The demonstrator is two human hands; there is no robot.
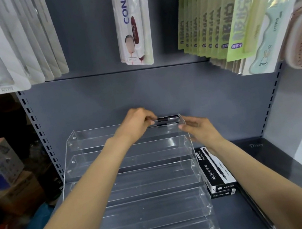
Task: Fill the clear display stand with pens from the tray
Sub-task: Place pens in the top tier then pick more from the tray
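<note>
Clear stand point(132, 177) on the shelf point(274, 163): only the far top tier holds pens point(168, 120), at its right end. Tiers below look bare; filling barely begun. Left hand point(137, 123) pinches a pen there. Right hand point(200, 128), fingers relaxed, touches the stand's right wall. Pen boxes point(216, 171) just right.

I see white blister packs point(4, 45) hanging at upper left, a single CONCU packet point(131, 21) hanging at centre, and a row of green packets point(215, 13) at upper right, all against the grey back panel point(102, 94). A pink crocheted item point(301, 37) hangs at far right. Cardboard boxes point(1, 169) are stacked at left, beside the shelf upright.
</note>
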